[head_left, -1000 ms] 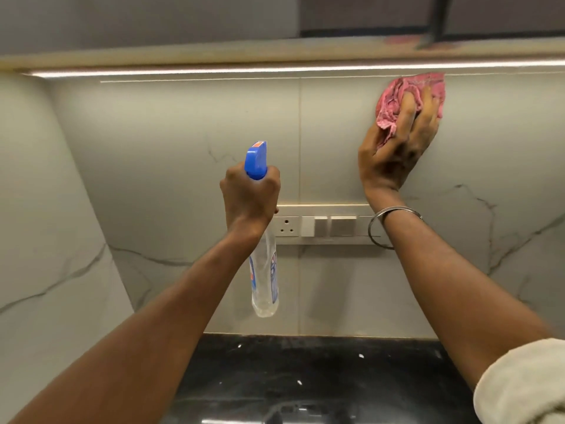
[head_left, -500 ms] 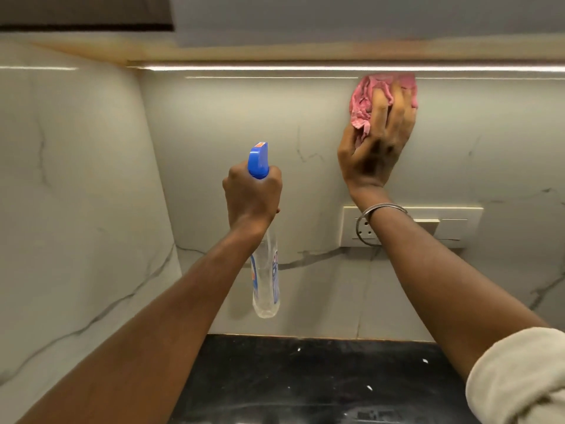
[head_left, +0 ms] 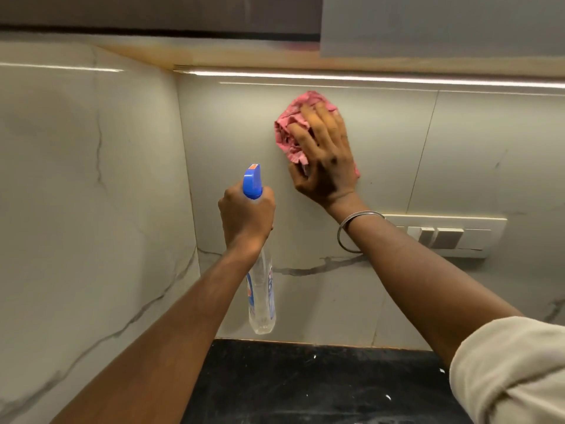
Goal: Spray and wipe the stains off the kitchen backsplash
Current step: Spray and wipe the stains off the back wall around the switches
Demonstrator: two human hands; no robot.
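Note:
The backsplash (head_left: 238,123) is pale marble-look tile with grey veins, meeting a side wall in a corner at the left. My right hand (head_left: 327,157) presses a crumpled pink cloth (head_left: 290,130) flat against the tile, fingers spread over it. Lower and to the left, my left hand (head_left: 247,215) grips the neck of a clear spray bottle (head_left: 261,298) with a blue trigger head (head_left: 252,182). The bottle hangs upright in front of the wall, its nozzle facing the tile.
A cream switch and socket plate (head_left: 452,237) is set in the wall right of my right wrist. A black speckled countertop (head_left: 305,384) runs along the bottom. An LED strip (head_left: 367,79) glows under the upper cabinet (head_left: 428,26).
My right hand has slid the cloth leftwards along the wall and a little lower, towards the corner. The view has turned left with it. My left hand keeps the bottle held the same way.

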